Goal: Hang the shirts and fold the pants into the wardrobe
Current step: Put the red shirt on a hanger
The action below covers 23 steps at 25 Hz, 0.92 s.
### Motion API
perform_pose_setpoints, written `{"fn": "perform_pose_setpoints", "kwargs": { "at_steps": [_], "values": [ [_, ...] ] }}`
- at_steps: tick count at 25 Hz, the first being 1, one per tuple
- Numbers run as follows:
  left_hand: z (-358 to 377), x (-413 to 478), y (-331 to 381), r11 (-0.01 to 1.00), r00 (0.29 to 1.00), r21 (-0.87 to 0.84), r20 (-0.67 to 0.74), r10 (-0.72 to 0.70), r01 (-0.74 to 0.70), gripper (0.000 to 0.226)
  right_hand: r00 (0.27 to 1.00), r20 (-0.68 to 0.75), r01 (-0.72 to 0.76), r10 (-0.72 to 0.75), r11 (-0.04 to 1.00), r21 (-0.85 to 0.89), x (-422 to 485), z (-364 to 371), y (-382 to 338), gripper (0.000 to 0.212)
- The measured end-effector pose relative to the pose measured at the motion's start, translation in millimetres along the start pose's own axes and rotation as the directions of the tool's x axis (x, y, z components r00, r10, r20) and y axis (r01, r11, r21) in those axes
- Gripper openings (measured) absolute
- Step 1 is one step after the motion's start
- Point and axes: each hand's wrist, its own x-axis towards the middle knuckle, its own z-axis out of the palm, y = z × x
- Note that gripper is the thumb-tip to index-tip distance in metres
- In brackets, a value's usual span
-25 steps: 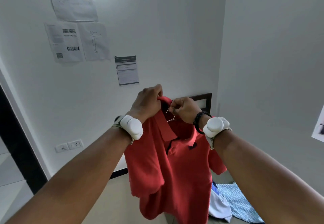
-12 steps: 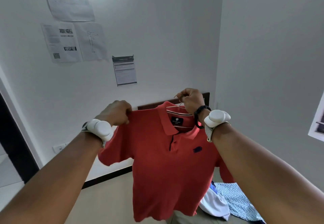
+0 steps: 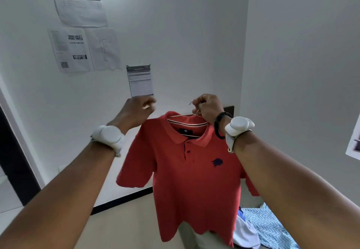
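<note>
Now our right hand (image 3: 207,108) pinches the wire hanger (image 3: 184,114) by its hook, the red polo shirt (image 3: 191,171) dangling mid-air; our left hand (image 3: 136,110), blurred, grips nothing. Light, limp fabric likely slides; we'd hold the hook.

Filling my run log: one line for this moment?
right hand: grips hanger | red polo shirt: hung on it | left hand: blurred

We face a white wall (image 3: 185,34) with four printed sheets (image 3: 81,9) taped to it, and a second white wall (image 3: 302,73) meets it at a corner on our right. A black skirting strip (image 3: 120,200) runs along the beige floor (image 3: 126,227). A dark doorway (image 3: 11,161) stands at left.
</note>
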Motion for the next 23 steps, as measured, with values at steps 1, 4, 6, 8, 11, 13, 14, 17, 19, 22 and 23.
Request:
{"fn": "perform_pose_setpoints", "kwargs": {
  "at_steps": [1,4,6,8,11,13,14,17,19,22,23],
  "values": [
    [-1.3,9.6,21.6,0.996,0.997,-0.060,0.028,0.073,-0.071,0.024,0.999,0.016,0.028,-0.028,0.999,-0.028,1.9,9.2,-7.5,0.014],
    [0.9,31.1,51.4,0.983,0.976,-0.083,0.131,0.173,-0.163,0.021,0.991,0.045,0.130,-0.127,0.989,-0.075,5.6,34.1,-32.8,0.019],
    [-2.2,39.1,42.4,0.984,0.984,-0.094,0.088,0.158,-0.149,0.007,0.986,0.037,0.162,-0.160,0.985,-0.054,9.0,50.1,-46.2,0.021],
    [-9.1,46.1,28.9,0.983,0.988,-0.114,0.029,0.150,-0.146,0.008,0.983,0.037,0.181,-0.180,0.983,-0.026,11.8,61.5,-53.4,0.025],
    [-26.9,52.1,2.5,0.982,0.986,-0.089,-0.024,0.166,-0.167,0.017,0.974,0.020,0.226,-0.228,0.973,0.053,15.0,93.7,-62.4,0.028],
    [-35.7,54.9,-15.0,0.984,0.984,-0.057,-0.077,0.163,-0.167,0.017,0.969,-0.019,0.245,-0.245,0.964,0.106,15.7,116.8,-66.8,0.016],
    [-41.0,57.9,-27.8,0.988,0.982,-0.033,-0.117,0.148,-0.152,0.016,0.965,-0.034,0.263,-0.262,0.964,0.044,17.1,128.9,-67.1,0.014],
    [-60.6,67.9,-73.2,0.999,0.972,0.006,-0.229,0.054,-0.054,0.016,0.943,0.043,0.308,-0.329,0.821,-0.481,20.7,158.8,-53.6,0.046],
    [-69.4,74.8,-104.5,0.999,0.970,0.041,-0.242,0.008,0.002,0.018,0.905,0.087,0.383,-0.417,0.707,-0.594,28.0,181.3,-36.8,0.053],
    [-73.6,85.8,-143.1,0.997,0.963,0.060,-0.268,-0.038,0.056,0.018,0.794,0.132,0.537,-0.593,0.584,-0.608,48.2,208.8,-12.7,0.049],
    [-74.8,91.0,-155.0,0.996,0.957,0.049,-0.283,-0.058,0.075,0.017,0.766,0.141,0.573,-0.627,0.566,-0.593,57.0,215.2,-7.1,0.046]
  ]
}}
